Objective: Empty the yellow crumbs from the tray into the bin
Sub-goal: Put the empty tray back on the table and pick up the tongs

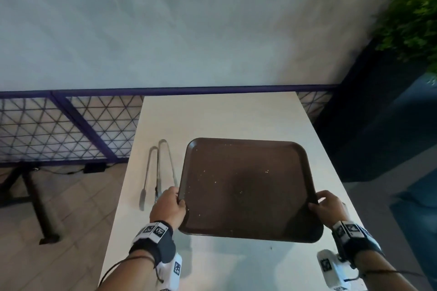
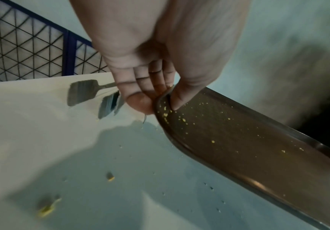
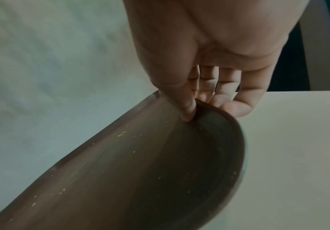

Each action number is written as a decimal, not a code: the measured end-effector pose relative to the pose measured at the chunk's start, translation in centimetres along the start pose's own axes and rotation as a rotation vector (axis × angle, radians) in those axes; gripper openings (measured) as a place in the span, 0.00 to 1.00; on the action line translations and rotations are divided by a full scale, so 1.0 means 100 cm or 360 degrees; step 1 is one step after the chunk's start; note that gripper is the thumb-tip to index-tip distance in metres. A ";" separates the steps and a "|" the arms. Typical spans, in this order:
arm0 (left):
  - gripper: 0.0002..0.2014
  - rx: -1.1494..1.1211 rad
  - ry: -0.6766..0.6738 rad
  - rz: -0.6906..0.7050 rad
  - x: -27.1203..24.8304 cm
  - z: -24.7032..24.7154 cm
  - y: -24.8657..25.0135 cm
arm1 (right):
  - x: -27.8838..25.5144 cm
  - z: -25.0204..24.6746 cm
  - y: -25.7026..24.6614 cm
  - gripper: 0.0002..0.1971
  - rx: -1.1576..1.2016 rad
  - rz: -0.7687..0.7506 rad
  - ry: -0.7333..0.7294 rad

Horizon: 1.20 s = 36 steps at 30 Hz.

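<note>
A dark brown tray (image 1: 248,156) is lifted off the white table (image 1: 212,116), its near edge raised above the tabletop. Small yellow crumbs (image 1: 215,182) are scattered over its floor, clearest as crumbs (image 2: 165,115) in the left wrist view. My left hand (image 1: 171,203) pinches the tray's left rim, thumb on top and fingers underneath, as the left hand (image 2: 160,96) shows close up. My right hand (image 1: 324,205) pinches the right rim the same way; the right hand (image 3: 203,107) has its thumb inside the tray (image 3: 140,179). No bin is in view.
Metal tongs (image 1: 157,170) lie on the table left of the tray. Stray yellow crumbs (image 2: 46,208) sit on the tabletop under the tray. A purple mesh railing (image 1: 66,125) runs behind, a table leg (image 1: 37,198) stands left, a dark planter with greenery (image 1: 411,26) stands right.
</note>
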<state>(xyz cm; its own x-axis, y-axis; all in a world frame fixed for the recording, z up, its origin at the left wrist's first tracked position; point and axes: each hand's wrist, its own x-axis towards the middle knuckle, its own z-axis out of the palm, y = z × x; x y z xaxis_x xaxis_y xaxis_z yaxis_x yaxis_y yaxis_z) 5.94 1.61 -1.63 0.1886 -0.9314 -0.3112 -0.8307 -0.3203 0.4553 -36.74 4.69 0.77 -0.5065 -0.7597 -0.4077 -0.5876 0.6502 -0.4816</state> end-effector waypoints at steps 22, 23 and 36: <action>0.18 0.0400 -0.0037 -0.0389 0.099 0.047 0.048 | 0.168 0.036 -0.044 0.08 -0.0208 0.0040 -0.0352; 0.18 0.0409 -0.0038 -0.0389 0.098 0.047 0.049 | 0.168 0.035 -0.045 0.09 -0.0209 0.0041 -0.0359; 0.10 0.0065 0.0410 -0.0358 0.075 -0.044 -0.009 | 0.063 0.079 -0.168 0.12 0.0167 -0.0657 -0.0358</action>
<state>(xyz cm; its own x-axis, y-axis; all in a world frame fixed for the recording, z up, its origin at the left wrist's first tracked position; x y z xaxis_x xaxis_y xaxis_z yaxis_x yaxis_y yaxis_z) 10.39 -5.83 -0.72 0.4914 -0.8528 -0.1767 -0.7726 -0.5205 0.3635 -25.05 -11.09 0.17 -0.0884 -0.9439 -0.3183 -0.6380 0.2990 -0.7096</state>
